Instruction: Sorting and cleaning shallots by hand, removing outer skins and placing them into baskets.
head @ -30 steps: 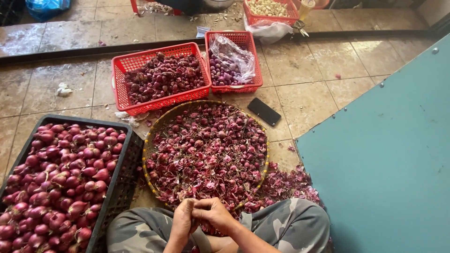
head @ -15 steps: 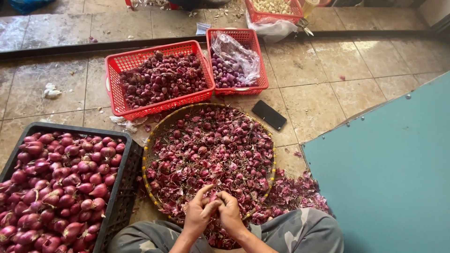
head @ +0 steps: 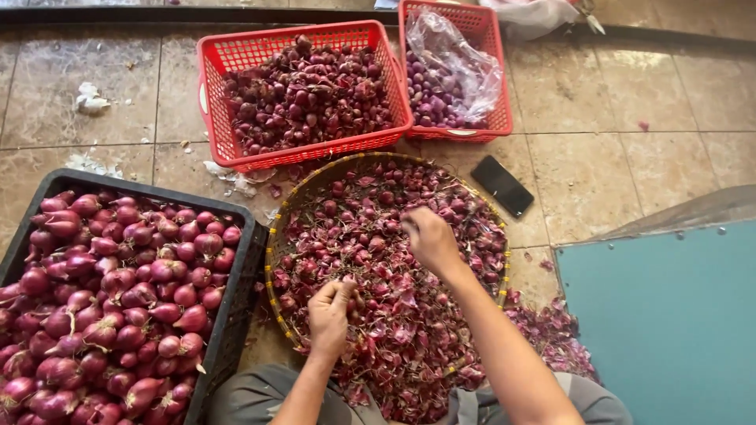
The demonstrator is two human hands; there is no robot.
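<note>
Fingers: left hand [head: 329, 308] seemingly pinching shallot; right hand [head: 429, 236] curled | round tray [head: 293, 203]: peels | black crate [head: 236, 291]: shallots

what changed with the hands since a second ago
The right hand left the left hand and reached forward into the shallot pile on the round woven tray. The left hand stayed near the body, closed on something small, unclear what. Crates, baskets and phone stayed put.

The round woven bamboo tray [head: 277, 236] heaped with shallot skins is hemmed in: a black plastic crate [head: 236, 307] touches its left, two red plastic baskets [head: 214, 102] crowd its far rim. Bare tiled floor [head: 630, 118] lies open rightward, past a black phone [head: 502, 186] and teal board [head: 669, 315].
</note>
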